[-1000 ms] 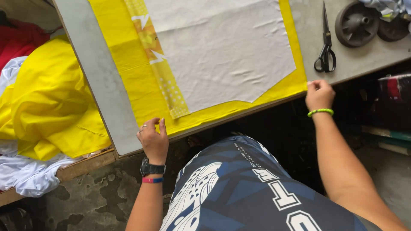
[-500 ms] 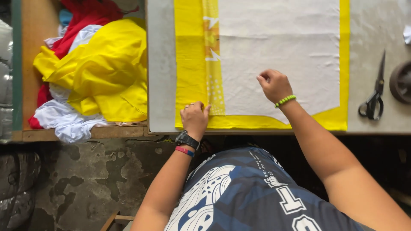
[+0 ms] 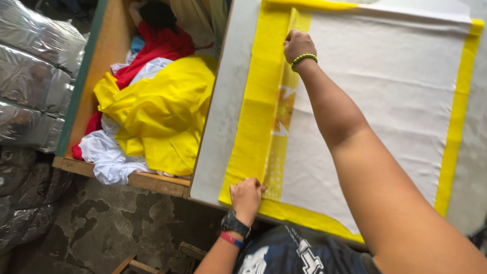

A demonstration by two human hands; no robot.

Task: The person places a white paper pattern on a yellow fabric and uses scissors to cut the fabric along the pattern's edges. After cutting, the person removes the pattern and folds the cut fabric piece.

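Both hands pinch the yellow strip (image 3: 280, 106) beside the white cloth (image 3: 375, 101), left hand (image 3: 247, 195) at its near end, right hand (image 3: 298, 44) far, seemingly aligning it; next calls for even smoothing

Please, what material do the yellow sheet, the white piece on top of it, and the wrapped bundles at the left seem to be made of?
The yellow sheet looks like thin woven cloth, matte; it lies flat with soft creases. The white piece seems a slightly coarser matte fabric, perhaps a lining, with faint fold lines. The wrapped bundles look covered in shiny silver plastic film, since they reflect light and wrinkle sharply.
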